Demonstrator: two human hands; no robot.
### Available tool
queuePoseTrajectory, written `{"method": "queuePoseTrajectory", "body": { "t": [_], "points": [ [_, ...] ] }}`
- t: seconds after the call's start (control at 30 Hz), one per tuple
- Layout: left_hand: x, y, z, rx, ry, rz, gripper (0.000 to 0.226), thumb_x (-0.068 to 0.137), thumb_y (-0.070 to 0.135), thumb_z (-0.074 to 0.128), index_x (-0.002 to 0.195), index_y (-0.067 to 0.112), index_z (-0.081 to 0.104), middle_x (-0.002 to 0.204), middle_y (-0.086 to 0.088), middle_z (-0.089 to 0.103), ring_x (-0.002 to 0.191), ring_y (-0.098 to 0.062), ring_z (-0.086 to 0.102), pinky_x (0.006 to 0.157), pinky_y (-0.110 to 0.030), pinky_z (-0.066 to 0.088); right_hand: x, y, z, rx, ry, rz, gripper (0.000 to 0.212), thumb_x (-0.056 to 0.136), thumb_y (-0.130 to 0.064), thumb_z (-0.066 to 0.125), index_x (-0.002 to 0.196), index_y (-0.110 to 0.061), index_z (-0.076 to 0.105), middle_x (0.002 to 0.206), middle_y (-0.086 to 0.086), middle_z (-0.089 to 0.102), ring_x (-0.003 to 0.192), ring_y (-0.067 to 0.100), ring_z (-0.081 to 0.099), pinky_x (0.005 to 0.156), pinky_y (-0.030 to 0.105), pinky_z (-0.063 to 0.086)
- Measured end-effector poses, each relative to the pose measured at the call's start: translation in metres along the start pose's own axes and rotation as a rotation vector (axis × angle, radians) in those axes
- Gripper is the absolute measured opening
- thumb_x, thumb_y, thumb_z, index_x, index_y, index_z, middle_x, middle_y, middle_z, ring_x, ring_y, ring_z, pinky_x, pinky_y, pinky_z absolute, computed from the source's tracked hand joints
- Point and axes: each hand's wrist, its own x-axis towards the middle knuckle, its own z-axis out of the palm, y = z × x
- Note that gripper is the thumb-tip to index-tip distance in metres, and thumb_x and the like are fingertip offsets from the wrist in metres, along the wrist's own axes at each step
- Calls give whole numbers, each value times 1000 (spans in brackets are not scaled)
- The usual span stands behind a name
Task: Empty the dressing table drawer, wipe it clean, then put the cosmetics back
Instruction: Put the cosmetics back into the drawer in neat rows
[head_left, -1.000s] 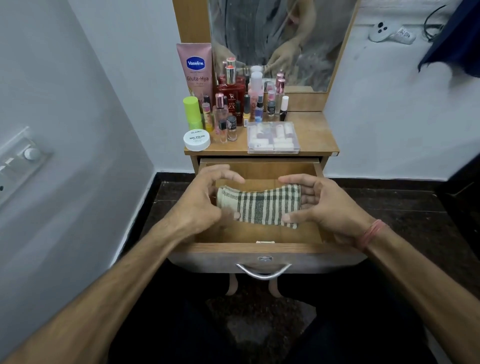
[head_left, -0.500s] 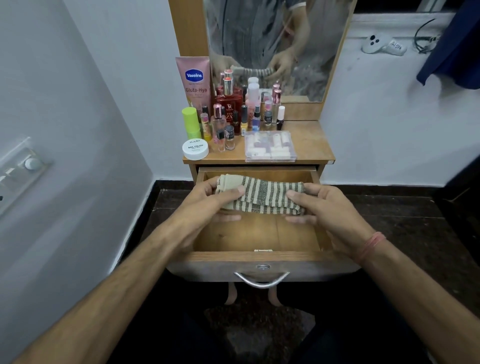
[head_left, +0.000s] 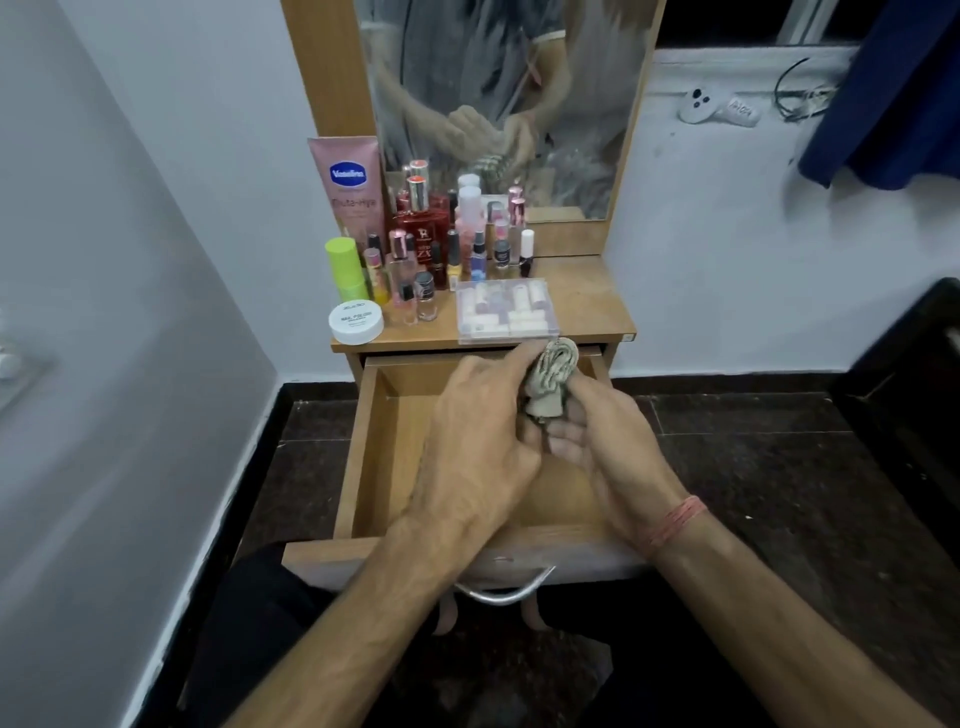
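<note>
Gripping one bunched striped cloth (head_left: 551, 382) between them, the left hand (head_left: 480, 441) and the right hand (head_left: 605, 441) held it above the back right of the open drawer (head_left: 374, 441), both sets of fingers curled round it; the drawer's bare wooden floor showed to their left; above the drawer, on the tabletop (head_left: 587, 306), stood one pink tube (head_left: 349, 184) reading "Vaseline", one red bottle (head_left: 420, 234) marked "ZX", one white jar (head_left: 356, 322) labelled "NAIL POLISH", one green-capped bottle (head_left: 344, 265) and one clear lidded box (head_left: 506, 312) of small rolls; the smaller bottles crowded too closely to count.
</note>
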Motion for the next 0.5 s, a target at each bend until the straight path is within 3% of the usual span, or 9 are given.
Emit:
{"method": "queuePoseTrajectory", "body": {
  "t": [0.1, 0.17, 0.23, 0.37, 0.5],
  "points": [
    [-1, 8, 6, -71, -156, 65, 92, 80, 0, 73, 166, 21, 48, 110, 18, 49, 122, -8, 47, 98, -8, 41, 0, -7, -17, 80, -30, 3, 51, 104, -56, 58, 125, -15, 76, 114, 10, 81, 101, 18, 79, 88, 36, 62],
    [0, 11, 10, -113, -242, 104, 99, 80, 1, 69, 171, 20, 37, 127, 11, 49, 135, -6, 43, 107, -7, 42, 8, -14, -29, 22, -56, -61, 42, 103, -42, 65, 130, -11, 73, 122, 12, 79, 118, 26, 75, 99, 42, 60],
    [7, 13, 12, -150, -286, 108, 103, 82, 4, 68, 175, 22, 28, 148, 5, 47, 144, -6, 42, 111, -6, 40, 24, -26, -46, -28, -46, -122, 34, 106, -23, 65, 135, -6, 66, 123, 12, 79, 121, 29, 74, 96, 40, 62],
    [47, 18, 21, 105, -248, 276, 93, 91, 21, 66, 175, 16, 27, 177, 3, 37, 159, -15, 26, 132, -37, 34, 71, -68, -75, -149, -95, -168, 29, 110, -11, 56, 137, -2, 61, 125, 13, 78, 118, 27, 75, 96, 36, 62],
    [96, 25, 43, 331, -264, 257, 82, 101, 42, 51, 174, 13, 29, 183, 0, 23, 151, -26, 28, 120, -48, 40, 131, -109, -84, -178, -153, -209, 26, 113, -4, 46, 130, -3, 65, 127, 15, 74, 117, 25, 72, 97, 32, 62]
  ]
}}
